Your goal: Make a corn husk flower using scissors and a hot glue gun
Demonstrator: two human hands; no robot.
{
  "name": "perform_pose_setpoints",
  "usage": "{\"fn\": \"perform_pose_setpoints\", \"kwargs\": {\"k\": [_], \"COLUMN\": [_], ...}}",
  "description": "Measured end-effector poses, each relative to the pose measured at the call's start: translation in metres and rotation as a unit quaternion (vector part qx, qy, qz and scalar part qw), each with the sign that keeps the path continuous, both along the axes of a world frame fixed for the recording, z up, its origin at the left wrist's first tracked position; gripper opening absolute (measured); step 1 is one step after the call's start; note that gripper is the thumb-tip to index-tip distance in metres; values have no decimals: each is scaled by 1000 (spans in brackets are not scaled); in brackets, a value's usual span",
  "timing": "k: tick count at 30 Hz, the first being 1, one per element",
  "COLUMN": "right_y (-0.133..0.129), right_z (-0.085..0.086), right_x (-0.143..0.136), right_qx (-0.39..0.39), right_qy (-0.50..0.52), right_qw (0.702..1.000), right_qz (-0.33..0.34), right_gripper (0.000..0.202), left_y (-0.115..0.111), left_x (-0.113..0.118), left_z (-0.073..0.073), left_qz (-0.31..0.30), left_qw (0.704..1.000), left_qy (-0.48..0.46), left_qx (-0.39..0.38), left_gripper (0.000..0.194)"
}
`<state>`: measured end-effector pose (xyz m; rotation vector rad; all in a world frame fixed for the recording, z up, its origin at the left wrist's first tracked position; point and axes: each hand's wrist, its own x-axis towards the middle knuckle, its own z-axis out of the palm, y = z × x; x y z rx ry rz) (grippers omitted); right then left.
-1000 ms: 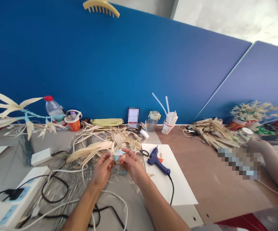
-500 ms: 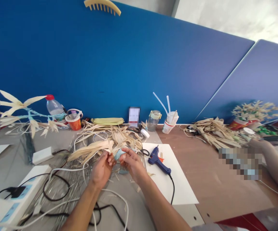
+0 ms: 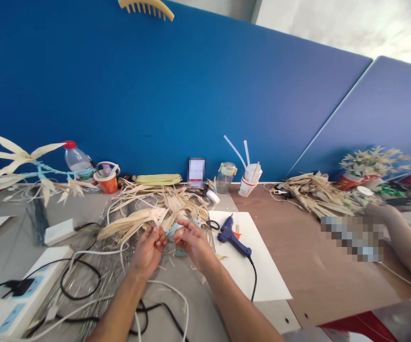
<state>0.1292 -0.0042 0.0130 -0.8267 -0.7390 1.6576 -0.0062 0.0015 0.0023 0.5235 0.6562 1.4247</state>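
My left hand (image 3: 148,251) is closed in a pinch above the table; what its fingertips hold is too small to make out. Facing it, my right hand (image 3: 195,244) has thumb and fingers pinched on a light-blue strip (image 3: 172,230), which shows in the gap between both hands. Just behind them lies a heap of dry corn husks (image 3: 180,202). A blue glue gun (image 3: 234,239) rests on a white sheet (image 3: 262,278) to the right of my right hand. Black-handled scissors (image 3: 213,224), partly hidden, lie beside the sheet.
A power strip (image 3: 30,289) and loose cables occupy the left front, beside thin wires (image 3: 94,280). Along the blue partition stand a bottle (image 3: 77,159), a red cup (image 3: 107,183), a phone (image 3: 196,173), a jar (image 3: 225,178) and a white cup (image 3: 248,186). Another person's arm (image 3: 401,237) reaches in at right.
My hands have drawn slightly apart, and less of the light-blue strip shows in front of my right fingers. The whole view has shifted a little.
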Motion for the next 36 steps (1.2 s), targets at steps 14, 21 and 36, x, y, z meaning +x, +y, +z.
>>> {"fn": "perform_pose_setpoints", "kwargs": {"k": [14,21,36], "right_y": [1,-1,3], "right_z": [-3,1,11], "right_x": [-1,0,14], "right_qx": [5,14,109], "right_qy": [-10,-3,-172], "right_qw": [1000,1000,978], "right_qz": [-4,-5,-42], "right_gripper": [38,32,23], "left_y": [-2,-4,-2], "left_x": [0,-1,5], "left_z": [2,1,-16], "left_qz": [-29,-72,-68], "left_qw": [999,996,978], "left_qy": [18,25,188], "left_qx": [8,47,58], "left_gripper": [33,32,28]}}
